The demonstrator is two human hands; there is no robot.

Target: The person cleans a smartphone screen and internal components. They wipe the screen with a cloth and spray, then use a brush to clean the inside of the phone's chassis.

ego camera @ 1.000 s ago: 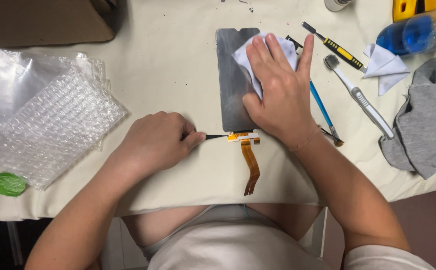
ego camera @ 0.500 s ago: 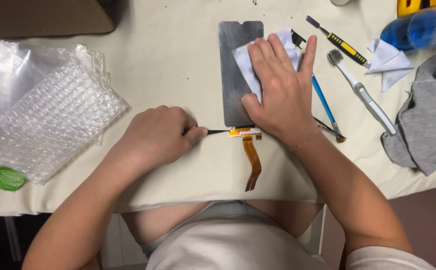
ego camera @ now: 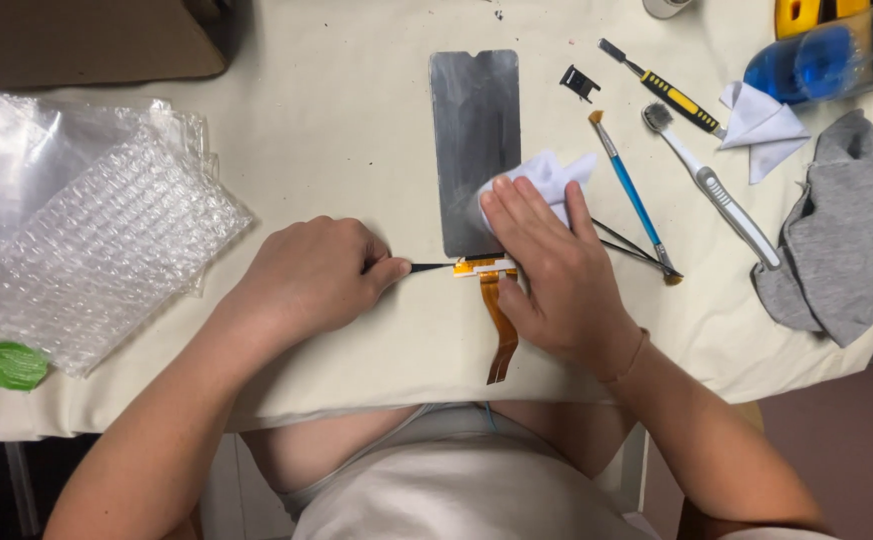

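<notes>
Head view. The left hand [ego camera: 309, 275] is curled into a closed grip, thumb and forefinger pinched on a thin black pointed tool [ego camera: 431, 267]. The tool's tip reaches out from the fingertips to the white and orange connector [ego camera: 485, 267] at the lower edge of the grey screen panel [ego camera: 475, 140].

The right hand [ego camera: 555, 275] lies palm down with fingers extended and close together, pressing a white wipe [ego camera: 547, 178] onto the panel's lower right corner. The wipe shows just beyond the fingertips; the hand is not clenched around it. The thumb rests beside the orange flex ribbon [ego camera: 501, 335], which runs from the connector toward the near table edge.

Beyond the right hand's little finger lie black tweezers [ego camera: 629, 247] and a blue-handled brush [ego camera: 631, 195], near but not touching the hand. Farther out are a toothbrush [ego camera: 712, 185], a yellow and black tool [ego camera: 657, 87] and a grey cloth [ego camera: 842, 245]. Well off from the left knuckles lies bubble wrap [ego camera: 107, 245].
</notes>
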